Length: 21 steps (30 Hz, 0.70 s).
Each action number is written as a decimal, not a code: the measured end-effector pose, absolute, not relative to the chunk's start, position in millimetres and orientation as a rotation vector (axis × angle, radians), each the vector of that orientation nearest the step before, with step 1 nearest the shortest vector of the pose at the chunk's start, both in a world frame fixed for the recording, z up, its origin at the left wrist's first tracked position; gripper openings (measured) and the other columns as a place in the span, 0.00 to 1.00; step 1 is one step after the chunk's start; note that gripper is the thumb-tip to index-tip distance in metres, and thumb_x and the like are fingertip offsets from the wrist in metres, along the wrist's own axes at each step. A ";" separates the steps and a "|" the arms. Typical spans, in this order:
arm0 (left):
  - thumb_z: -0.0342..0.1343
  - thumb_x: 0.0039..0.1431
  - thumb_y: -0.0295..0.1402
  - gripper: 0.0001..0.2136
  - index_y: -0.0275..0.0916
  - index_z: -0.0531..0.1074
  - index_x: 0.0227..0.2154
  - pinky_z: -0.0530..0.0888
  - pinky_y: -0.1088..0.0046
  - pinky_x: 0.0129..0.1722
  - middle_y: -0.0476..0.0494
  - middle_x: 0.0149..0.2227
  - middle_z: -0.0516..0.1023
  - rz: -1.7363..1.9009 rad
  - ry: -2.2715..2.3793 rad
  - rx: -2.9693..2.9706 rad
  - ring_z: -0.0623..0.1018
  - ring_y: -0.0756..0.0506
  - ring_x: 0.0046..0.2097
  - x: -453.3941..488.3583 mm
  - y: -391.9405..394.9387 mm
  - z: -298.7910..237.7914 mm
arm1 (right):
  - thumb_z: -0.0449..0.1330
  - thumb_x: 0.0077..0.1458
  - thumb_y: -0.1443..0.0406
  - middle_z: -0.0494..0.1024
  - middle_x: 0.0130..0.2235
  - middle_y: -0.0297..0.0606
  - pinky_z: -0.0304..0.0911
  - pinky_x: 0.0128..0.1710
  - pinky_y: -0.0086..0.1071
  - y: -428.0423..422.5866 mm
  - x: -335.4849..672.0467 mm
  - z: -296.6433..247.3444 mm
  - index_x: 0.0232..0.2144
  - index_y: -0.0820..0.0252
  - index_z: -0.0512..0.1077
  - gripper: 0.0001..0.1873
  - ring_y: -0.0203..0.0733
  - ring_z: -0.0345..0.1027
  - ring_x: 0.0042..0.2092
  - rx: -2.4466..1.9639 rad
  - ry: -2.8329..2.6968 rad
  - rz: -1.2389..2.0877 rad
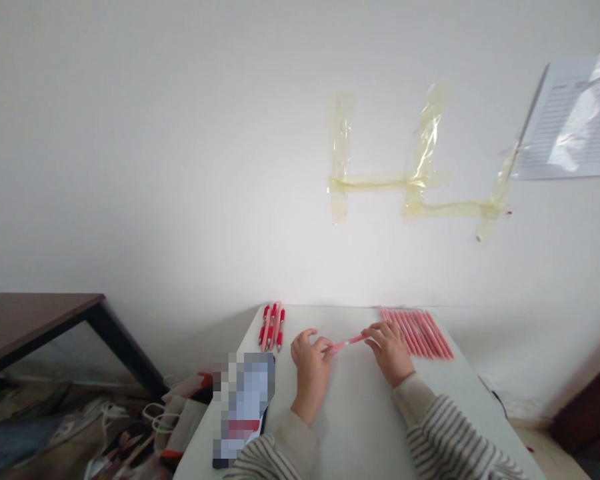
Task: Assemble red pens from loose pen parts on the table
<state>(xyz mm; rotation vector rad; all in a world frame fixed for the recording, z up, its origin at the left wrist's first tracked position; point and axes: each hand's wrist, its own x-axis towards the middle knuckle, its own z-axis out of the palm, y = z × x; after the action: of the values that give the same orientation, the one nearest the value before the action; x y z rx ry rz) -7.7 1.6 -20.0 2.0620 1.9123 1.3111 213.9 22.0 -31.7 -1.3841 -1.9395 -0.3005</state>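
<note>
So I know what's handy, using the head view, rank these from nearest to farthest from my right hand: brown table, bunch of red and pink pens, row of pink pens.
From your right hand:
1. Row of pink pens, just to its right.
2. Bunch of red and pink pens, across the white table, far left corner.
3. Brown table, left edge of view.

One left hand [311, 368] and one right hand [393, 352] share one held pen [356, 340]. At least five red and pink pens [273, 327]; roughly ten or more pink pens [425, 333], partly hidden. One phone [246, 400], one white bench [360, 420], one brown table [40, 315].
</note>
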 end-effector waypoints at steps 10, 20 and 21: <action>0.64 0.54 0.36 0.03 0.47 0.82 0.30 0.69 0.49 0.57 0.42 0.49 0.73 1.322 1.901 2.102 0.70 0.38 0.53 -8.0 4.0 -19.7 | 0.61 0.62 0.65 0.77 0.43 0.40 0.65 0.49 0.43 21.0 210.0 -29.2 0.44 0.50 0.78 0.09 0.48 0.66 0.48 -1.241 -1.966 -0.278; 0.64 0.54 0.36 0.03 0.47 0.82 0.28 0.70 0.47 0.55 0.41 0.47 0.75 1.368 1.878 2.126 0.71 0.38 0.52 -8.1 5.2 -20.5 | 0.62 0.61 0.66 0.77 0.43 0.40 0.66 0.48 0.44 21.7 211.7 -29.5 0.43 0.49 0.78 0.09 0.49 0.66 0.48 -1.218 -1.969 -0.259; 0.64 0.54 0.35 0.03 0.47 0.82 0.28 0.71 0.47 0.55 0.41 0.47 0.75 1.368 1.881 2.125 0.71 0.38 0.52 -8.3 5.5 -20.6 | 0.62 0.60 0.67 0.77 0.42 0.40 0.66 0.47 0.44 22.0 211.9 -29.5 0.43 0.49 0.78 0.09 0.49 0.66 0.48 -1.210 -1.976 -0.258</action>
<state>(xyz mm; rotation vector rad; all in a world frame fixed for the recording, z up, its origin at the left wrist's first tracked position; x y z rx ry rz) -8.3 5.5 -20.6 2.1246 1.8812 1.3678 211.9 22.0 -29.5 -1.2095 -1.9755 -0.2579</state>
